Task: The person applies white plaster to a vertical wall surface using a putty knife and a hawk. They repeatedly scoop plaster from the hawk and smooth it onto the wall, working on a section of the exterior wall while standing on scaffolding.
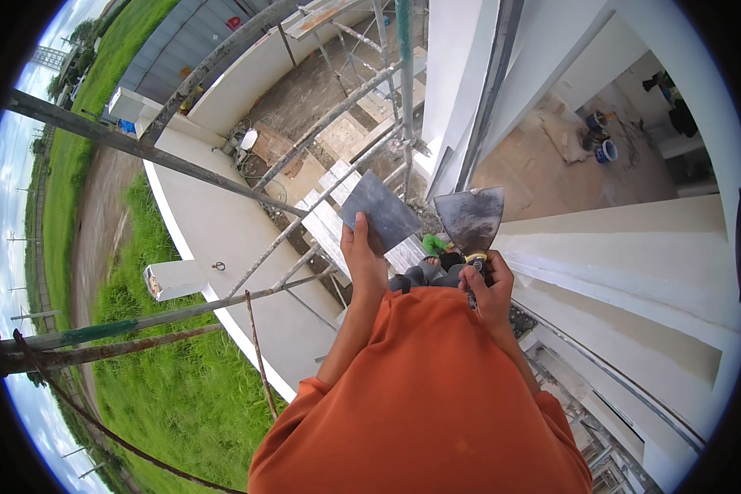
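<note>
In my left hand is a flat, dark grey rectangular plate. The thumb lies on its upper face, and the other fingers are mostly hidden behind it. My right hand is wrapped round the handle of a wide putty knife. Its flared blade points away from me and is smeared with dark and pale residue. A small gap separates the blade from the plate. Both tools are held up in front of my orange top.
Scaffold tubes cross on the left and ahead. A white wall with a window opening stands on the right, a dark frame along its edge. Through the opening, a bucket rests on the floor. Far below are planks, a boundary wall and grass.
</note>
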Motion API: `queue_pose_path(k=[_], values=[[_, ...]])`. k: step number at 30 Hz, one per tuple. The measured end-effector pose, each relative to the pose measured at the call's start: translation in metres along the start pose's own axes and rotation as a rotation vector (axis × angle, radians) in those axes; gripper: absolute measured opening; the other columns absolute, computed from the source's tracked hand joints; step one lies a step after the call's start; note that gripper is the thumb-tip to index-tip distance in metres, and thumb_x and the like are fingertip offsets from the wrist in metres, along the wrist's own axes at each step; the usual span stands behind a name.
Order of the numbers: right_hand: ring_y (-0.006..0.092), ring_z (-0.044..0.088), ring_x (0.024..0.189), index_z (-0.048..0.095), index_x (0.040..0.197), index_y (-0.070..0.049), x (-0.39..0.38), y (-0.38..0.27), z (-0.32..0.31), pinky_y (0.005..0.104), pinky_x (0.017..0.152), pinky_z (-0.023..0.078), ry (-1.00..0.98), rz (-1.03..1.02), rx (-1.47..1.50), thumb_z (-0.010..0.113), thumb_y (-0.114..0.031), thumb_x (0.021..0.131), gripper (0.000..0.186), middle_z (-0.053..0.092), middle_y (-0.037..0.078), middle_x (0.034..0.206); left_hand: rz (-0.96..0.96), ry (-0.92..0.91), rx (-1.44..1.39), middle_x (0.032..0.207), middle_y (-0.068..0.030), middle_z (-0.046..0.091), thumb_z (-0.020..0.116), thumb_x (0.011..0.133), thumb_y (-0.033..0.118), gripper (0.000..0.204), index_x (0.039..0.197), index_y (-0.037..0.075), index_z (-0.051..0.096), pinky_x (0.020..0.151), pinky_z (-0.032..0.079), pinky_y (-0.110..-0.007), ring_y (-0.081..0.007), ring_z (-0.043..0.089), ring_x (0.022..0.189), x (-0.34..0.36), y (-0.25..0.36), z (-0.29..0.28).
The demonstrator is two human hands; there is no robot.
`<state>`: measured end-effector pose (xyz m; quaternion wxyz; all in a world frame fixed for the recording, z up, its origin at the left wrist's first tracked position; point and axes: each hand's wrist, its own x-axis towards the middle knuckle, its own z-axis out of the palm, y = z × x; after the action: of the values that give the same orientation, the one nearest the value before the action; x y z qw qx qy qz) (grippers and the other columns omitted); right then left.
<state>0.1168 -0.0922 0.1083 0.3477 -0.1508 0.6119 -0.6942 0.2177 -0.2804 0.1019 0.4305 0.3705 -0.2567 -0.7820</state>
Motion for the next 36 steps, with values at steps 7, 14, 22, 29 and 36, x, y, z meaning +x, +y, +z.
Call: queue_pose_path(k=[7,14,22,29,36], values=[[0.0283,0.06,0.069,0.059,0.112,-0.002,0.011,-0.008,-0.036,0.0382,0.064,0.05,0.008,-0.811,-0.897,0.068,0.002,0.064,0.049,0.064,0.01,0.084,-0.17,0.023,-0.019,0.099,0.003,0.06,0.06,0.097,0.021,0.015,0.103,0.008,0.057,0.078,0.045,-0.016,-0.0028,0.056,0.09,-0.035,0.003,-0.001],[0.0238,0.057,0.074,0.059,0.125,-0.003,0.021,-0.002,-0.053,0.0351,0.068,0.048,-0.217,-0.935,-1.204,0.064,0.001,0.066,0.06,0.055,0.008,0.08,-0.125,-0.051,-0.014,0.103,0.0012,0.061,0.054,0.1,0.023,0.021,0.111,0.005,0.056,0.088,0.045,-0.025,-0.0076,0.056,0.096,-0.083,-0.012,0.003],[0.0246,0.059,0.079,0.06,0.115,-0.003,0.009,0.03,-0.084,0.0375,0.07,0.048,-0.266,-1.01,-1.299,0.059,0.001,0.075,0.04,0.057,0.009,0.087,-0.02,-0.008,0.086,0.109,0.0002,0.062,0.052,0.101,0.023,0.025,0.118,0.005,0.055,0.089,0.047,-0.026,-0.0092,0.058,0.101,-0.136,-0.028,-0.01],[0.0277,0.063,0.085,0.061,0.107,-0.004,-0.014,0.068,-0.103,0.0386,0.075,0.05,-0.274,-0.88,-1.281,0.06,-0.004,0.077,0.03,0.061,0.012,0.094,0.024,0.115,0.095,0.104,0.0008,0.061,0.051,0.102,0.028,0.027,0.114,0.005,0.057,0.085,0.045,-0.025,-0.0076,0.055,0.094,-0.179,-0.05,-0.029],[0.0309,0.066,0.09,0.06,0.111,-0.003,-0.035,0.118,-0.17,0.0404,0.076,0.052,-0.314,-0.394,-1.387,0.063,-0.01,0.08,0.032,0.066,0.014,0.1,-0.049,0.266,0.026,0.086,0.0065,0.052,0.052,0.101,0.028,0.021,0.1,0.007,0.055,0.072,0.042,-0.023,-0.0034,0.047,0.078,-0.205,-0.058,-0.035]])
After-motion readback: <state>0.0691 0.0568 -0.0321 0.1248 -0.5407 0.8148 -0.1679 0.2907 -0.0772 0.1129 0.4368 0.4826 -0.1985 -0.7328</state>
